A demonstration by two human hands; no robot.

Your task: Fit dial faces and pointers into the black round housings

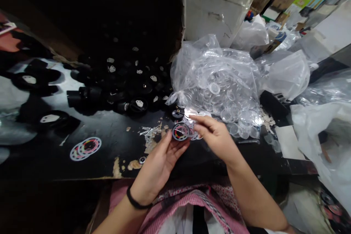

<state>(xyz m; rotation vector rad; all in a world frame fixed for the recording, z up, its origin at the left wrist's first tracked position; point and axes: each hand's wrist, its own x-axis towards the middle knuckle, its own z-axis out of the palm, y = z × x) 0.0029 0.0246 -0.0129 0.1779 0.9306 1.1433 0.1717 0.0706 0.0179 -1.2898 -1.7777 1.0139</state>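
My left hand [161,157], a dark band at its wrist, is closed on a small round gauge [180,131] with a black, coloured dial face turned up. From the other side my right hand [218,135] reaches in, thumb and index finger bent toward each other by the gauge's right edge. Whatever its fingertips hold is too small to make out. Just beyond lie a small black round part [177,113] and a shiny pale disc [190,112]. Thin white pointer-like pieces [150,133] are heaped left of the gauge.
A clear plastic bag [214,62] spills many transparent round covers [227,111] behind my hands. Black round housings [138,105] pile up at the left, before a big dark box. Loose printed dial rings [89,147] lie on the black table [109,161]. White plastic [337,153] hangs at the right.
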